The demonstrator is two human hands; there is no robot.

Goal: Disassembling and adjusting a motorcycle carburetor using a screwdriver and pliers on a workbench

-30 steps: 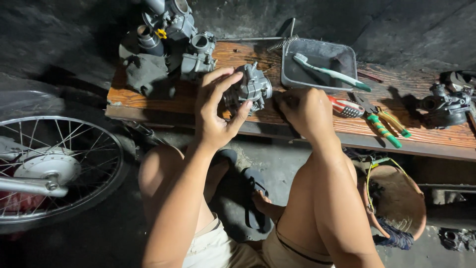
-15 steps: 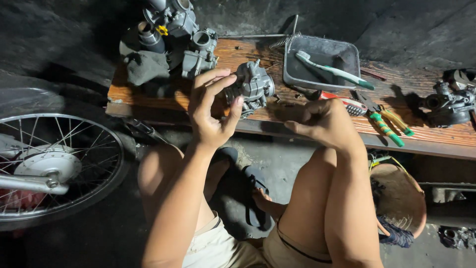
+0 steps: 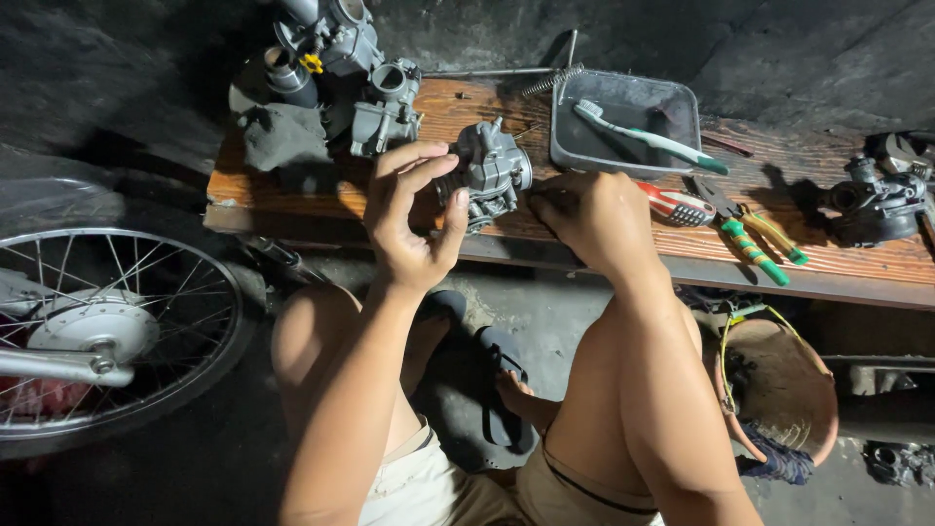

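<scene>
Grey metal carburetor (image 3: 490, 170) stays on the table at twelve o'clock, left hand (image 3: 414, 219) fingers still pinching its side, while the right hand (image 3: 589, 219) has drawn back, curled shut at three o'clock.

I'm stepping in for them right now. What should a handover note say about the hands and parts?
Left hand: fingers grip the grey carburetor, steadying it on the wooden bench.
Right hand: closed beside the carburetor; what it holds is hidden.
Nearby: grey tray with a toothbrush, green-handled pliers, more carburetor parts at the back left.
Done or left: cannot tell.
</scene>
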